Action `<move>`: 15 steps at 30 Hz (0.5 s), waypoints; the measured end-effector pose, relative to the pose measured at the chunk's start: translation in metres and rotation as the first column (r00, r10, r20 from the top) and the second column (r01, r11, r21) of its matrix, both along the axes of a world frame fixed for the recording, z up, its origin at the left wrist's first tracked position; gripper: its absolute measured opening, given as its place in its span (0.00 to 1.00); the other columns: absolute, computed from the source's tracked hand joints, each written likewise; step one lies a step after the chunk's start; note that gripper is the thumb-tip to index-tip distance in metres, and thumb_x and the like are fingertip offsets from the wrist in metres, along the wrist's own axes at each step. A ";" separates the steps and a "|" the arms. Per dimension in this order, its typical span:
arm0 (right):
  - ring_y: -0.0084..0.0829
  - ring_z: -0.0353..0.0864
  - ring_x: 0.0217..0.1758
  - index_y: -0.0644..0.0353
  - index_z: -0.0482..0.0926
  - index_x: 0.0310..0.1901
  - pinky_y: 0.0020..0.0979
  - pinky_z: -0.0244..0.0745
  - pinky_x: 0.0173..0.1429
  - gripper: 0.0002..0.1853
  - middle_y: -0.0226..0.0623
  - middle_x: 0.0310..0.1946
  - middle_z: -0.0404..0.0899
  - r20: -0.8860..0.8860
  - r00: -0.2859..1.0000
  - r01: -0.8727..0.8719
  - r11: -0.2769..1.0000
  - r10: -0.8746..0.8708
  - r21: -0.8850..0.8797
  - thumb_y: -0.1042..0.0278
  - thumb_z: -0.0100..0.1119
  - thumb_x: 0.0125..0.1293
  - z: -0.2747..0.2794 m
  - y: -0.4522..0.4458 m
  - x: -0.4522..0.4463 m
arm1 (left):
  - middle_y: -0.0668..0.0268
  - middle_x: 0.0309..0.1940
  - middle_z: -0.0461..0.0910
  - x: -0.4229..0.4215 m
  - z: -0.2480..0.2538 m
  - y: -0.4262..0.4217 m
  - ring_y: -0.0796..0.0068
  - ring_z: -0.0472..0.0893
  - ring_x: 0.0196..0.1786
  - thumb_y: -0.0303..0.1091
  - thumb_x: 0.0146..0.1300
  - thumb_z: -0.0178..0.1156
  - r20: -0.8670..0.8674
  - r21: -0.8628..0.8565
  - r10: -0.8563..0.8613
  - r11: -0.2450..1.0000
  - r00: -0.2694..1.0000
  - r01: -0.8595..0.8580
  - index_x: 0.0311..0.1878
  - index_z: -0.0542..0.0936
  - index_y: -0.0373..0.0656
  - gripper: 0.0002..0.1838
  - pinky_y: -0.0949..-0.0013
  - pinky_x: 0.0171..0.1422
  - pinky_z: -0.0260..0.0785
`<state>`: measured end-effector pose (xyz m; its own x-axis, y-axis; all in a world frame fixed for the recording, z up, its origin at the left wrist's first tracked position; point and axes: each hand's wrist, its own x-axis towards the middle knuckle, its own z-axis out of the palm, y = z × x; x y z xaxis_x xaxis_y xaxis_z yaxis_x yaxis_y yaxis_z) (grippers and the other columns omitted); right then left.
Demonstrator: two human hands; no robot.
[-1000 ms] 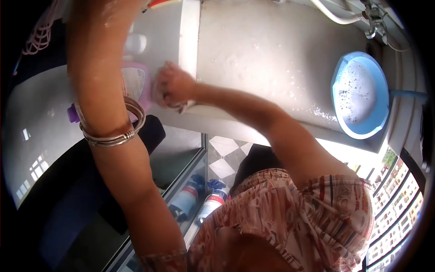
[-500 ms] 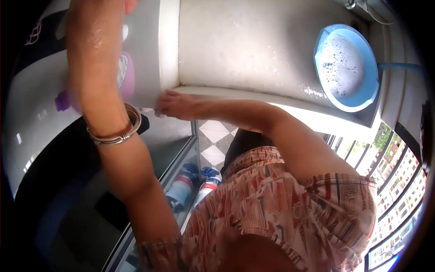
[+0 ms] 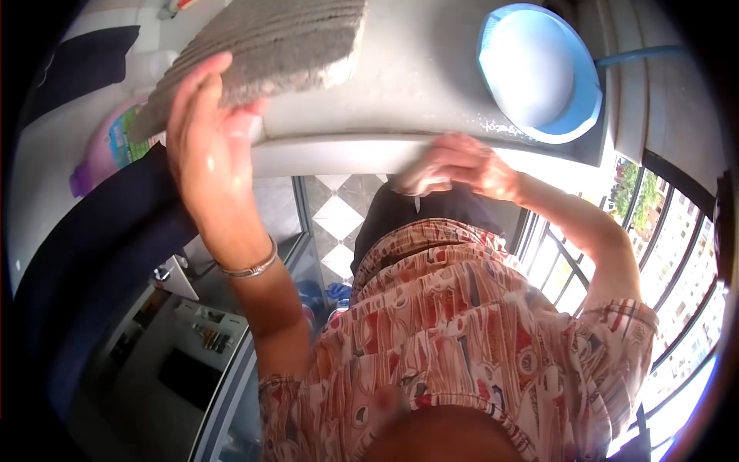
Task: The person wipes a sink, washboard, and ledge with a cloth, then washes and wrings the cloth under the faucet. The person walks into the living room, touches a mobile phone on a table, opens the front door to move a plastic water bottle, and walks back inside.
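A thick grey slab with ridges, like a washboard, is tilted over the left end of the white basin. My left hand, a metal bangle on its wrist, grips the slab's near edge with fingers on its face and thumb below. My right hand is in front of the basin's near rim, fingers closed round a small pale thing that is too blurred to name. A light blue tub of whitish suds stands at the basin's right end.
A purple bottle lies left of the slab, and dark cloth lies behind it. A blue hose runs right from the tub. Window bars are at the right; checkered floor shows below.
My left hand, out of sight before, has come down into view with the grey slab. My right hand has moved right, away from the basin's left corner. The view has shifted.
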<state>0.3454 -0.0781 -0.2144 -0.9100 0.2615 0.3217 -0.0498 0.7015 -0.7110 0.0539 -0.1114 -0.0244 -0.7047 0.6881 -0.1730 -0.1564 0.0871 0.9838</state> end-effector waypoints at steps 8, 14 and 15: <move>0.52 0.44 0.68 0.57 0.60 0.59 0.57 0.40 0.67 0.38 0.49 0.60 0.53 0.401 0.878 0.196 0.961 -0.261 0.195 0.39 0.53 0.53 0.000 -0.033 -0.023 | 0.64 0.47 0.74 0.015 -0.026 -0.019 0.76 0.72 0.42 0.25 0.60 0.48 0.077 0.004 0.080 0.997 0.994 -0.080 0.43 0.75 0.39 0.10 0.69 0.35 0.69; 0.53 0.48 0.67 0.58 0.60 0.60 0.57 0.46 0.64 0.33 0.50 0.59 0.56 0.259 0.947 0.175 0.981 -0.190 0.079 0.51 0.54 0.55 -0.017 -0.069 -0.193 | 0.64 0.49 0.72 0.015 -0.035 -0.023 0.73 0.72 0.44 0.27 0.60 0.48 0.077 -0.026 0.100 0.995 0.992 -0.098 0.44 0.75 0.39 0.11 0.68 0.36 0.68; 0.51 0.50 0.66 0.57 0.60 0.59 0.54 0.47 0.64 0.32 0.48 0.59 0.58 0.339 0.941 0.073 0.987 -0.021 -0.142 0.53 0.55 0.54 -0.010 -0.066 -0.216 | 0.64 0.49 0.72 0.013 -0.043 -0.028 0.71 0.72 0.44 0.27 0.59 0.47 0.077 -0.049 0.124 0.992 0.989 -0.120 0.45 0.75 0.39 0.12 0.69 0.36 0.67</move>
<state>0.1289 -0.1445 -0.2246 -0.9436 0.3277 -0.0462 0.2399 0.5810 -0.7777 0.0670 -0.1389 -0.0673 -0.7656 0.5885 -0.2599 -0.2462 0.1053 0.9635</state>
